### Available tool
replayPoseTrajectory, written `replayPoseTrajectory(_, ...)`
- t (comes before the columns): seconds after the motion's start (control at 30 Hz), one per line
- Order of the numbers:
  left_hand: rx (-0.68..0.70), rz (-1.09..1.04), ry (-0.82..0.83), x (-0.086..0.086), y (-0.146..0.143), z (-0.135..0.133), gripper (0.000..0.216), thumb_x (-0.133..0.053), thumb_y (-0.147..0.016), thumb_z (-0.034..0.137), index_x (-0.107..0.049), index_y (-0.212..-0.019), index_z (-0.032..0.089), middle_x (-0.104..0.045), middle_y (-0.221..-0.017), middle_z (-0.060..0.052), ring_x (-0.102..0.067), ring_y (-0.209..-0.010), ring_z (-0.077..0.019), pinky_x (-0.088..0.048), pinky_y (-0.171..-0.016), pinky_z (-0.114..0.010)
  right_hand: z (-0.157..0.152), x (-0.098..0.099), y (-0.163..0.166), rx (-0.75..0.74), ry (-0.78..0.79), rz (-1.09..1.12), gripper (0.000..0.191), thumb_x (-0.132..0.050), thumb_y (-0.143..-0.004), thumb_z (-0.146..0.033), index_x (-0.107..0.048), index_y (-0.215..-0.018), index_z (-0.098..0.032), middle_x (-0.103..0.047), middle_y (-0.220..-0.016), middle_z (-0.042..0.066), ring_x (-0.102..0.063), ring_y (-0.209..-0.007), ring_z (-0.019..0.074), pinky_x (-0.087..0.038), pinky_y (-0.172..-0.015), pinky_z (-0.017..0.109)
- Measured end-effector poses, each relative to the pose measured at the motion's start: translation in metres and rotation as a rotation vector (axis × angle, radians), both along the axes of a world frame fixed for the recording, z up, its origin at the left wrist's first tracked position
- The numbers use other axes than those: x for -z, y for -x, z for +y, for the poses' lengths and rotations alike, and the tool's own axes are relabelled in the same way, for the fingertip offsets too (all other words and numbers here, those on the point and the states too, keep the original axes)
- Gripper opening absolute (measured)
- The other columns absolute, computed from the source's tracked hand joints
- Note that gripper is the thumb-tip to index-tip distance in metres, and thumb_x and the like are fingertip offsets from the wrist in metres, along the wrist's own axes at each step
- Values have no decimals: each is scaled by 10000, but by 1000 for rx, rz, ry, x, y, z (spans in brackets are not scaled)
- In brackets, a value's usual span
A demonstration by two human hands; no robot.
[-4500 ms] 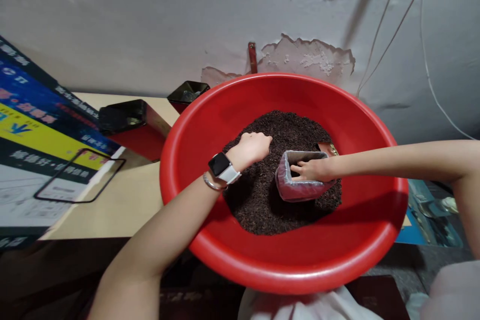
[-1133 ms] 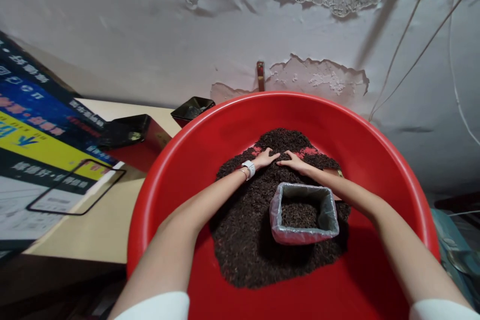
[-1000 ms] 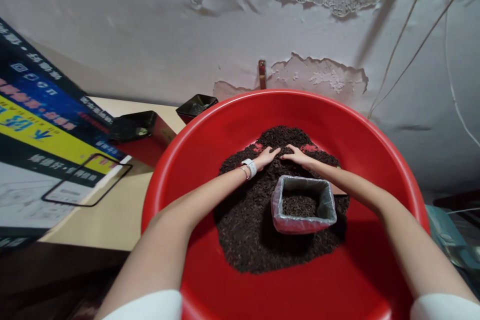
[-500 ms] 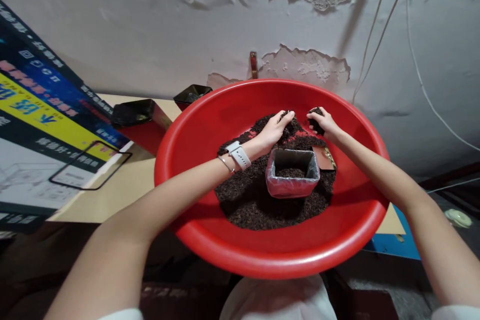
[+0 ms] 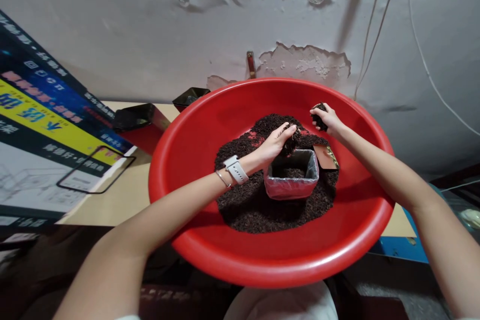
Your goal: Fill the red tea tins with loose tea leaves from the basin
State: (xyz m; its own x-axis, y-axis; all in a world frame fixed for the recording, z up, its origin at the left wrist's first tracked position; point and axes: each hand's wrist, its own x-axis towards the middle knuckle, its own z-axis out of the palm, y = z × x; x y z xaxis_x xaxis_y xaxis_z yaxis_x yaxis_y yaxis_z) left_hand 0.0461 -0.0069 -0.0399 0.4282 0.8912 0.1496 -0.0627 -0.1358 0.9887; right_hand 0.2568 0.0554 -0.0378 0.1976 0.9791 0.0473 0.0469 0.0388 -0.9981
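Observation:
A wide red plastic basin (image 5: 187,145) holds a spread of dark brown loose tea leaves (image 5: 255,215). Among the leaves stands an open red box (image 5: 290,189) with a clear plastic liner, partly filled with leaves. My left hand (image 5: 275,145) is curled around a clump of leaves just above the box's far left edge. Farther back on the right, my right hand (image 5: 327,119) grips another clump, raised over the basin's inner wall. An orange-brown box flap or card (image 5: 325,157) with gold print lies against the box's right side.
Two dark open-topped boxes, a nearer red one (image 5: 144,127) and a farther one (image 5: 190,98), stand left of the basin. A printed carton (image 5: 48,125) leans farther left, beside a black wire frame (image 5: 95,170). Cords (image 5: 378,30) hang along the peeling wall.
My left hand has come nearer, from behind the box to over its far left edge, still with leaves. My right hand keeps its leaves and has lifted slightly. The view has shifted a little.

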Motion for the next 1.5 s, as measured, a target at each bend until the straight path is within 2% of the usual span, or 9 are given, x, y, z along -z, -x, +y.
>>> replayPoseTrajectory(0.13,97,-49,0,-1,3,-1,329,-568,-843,501,-551,-896,177,-589,-855,-15,-570,-892,-166,-480,-855,-277,0,-2,3,-6,2,-19,265,-644,-659,-228,-419,-799,-230,-505,-611,-59,-479,-418,84,-321,-305,176)
replayPoseTrajectory(0.37,187,-78,74,2,4,0,303,-567,-839,475,-531,-942,193,-502,-774,26,-506,-717,-116,-488,-688,-228,3,-4,-1,11,5,-23,247,-634,-672,-208,-422,-796,-228,-517,-633,-45,-482,-427,92,-317,-306,188)
replayPoseTrajectory(0.57,153,-12,44,1,5,-2,298,-554,-818,458,-541,-952,191,-538,-806,15,-519,-792,-135,-450,-797,-252,4,-3,-1,12,20,-28,239,-633,-680,-207,-421,-789,-231,-517,-615,-49,-484,-428,91,-321,-306,186)
replayPoseTrajectory(0.83,195,-10,62,4,6,-2,278,-569,-824,417,-561,-984,190,-580,-838,13,-555,-822,-136,-458,-800,-249,4,-1,0,2,10,-29,247,-645,-703,-202,-414,-785,-231,-515,-624,-43,-488,-430,88,-322,-319,183)
replayPoseTrajectory(1.03,200,-30,92,-2,6,-6,251,-608,-799,329,-593,-981,157,-647,-948,-23,-599,-900,-154,-474,-820,-255,3,-1,1,-16,12,-35,242,-639,-689,-208,-420,-789,-235,-521,-623,-40,-484,-434,95,-321,-304,188)
replayPoseTrajectory(1.23,276,-93,146,-6,8,-8,303,-647,-783,313,-609,-1037,151,-705,-988,-72,-637,-990,-209,-461,-913,-348,5,1,0,-34,9,-32,263,-658,-687,-209,-421,-798,-233,-513,-630,-40,-487,-440,94,-319,-311,180)
replayPoseTrajectory(1.4,275,-33,48,-6,10,-6,281,-671,-773,330,-661,-994,157,-707,-1057,-83,-637,-1004,-215,-456,-923,-368,5,2,2,-44,5,-38,259,-659,-689,-214,-428,-806,-232,-507,-634,-41,-479,-442,91,-319,-316,179)
replayPoseTrajectory(1.5,295,105,-83,-10,13,-7,268,-590,-829,386,-716,-879,154,-730,-975,-75,-651,-932,-204,-466,-864,-325,4,2,6,-60,14,-41,238,-636,-692,-212,-437,-821,-234,-510,-633,-36,-472,-437,98,-311,-315,191)
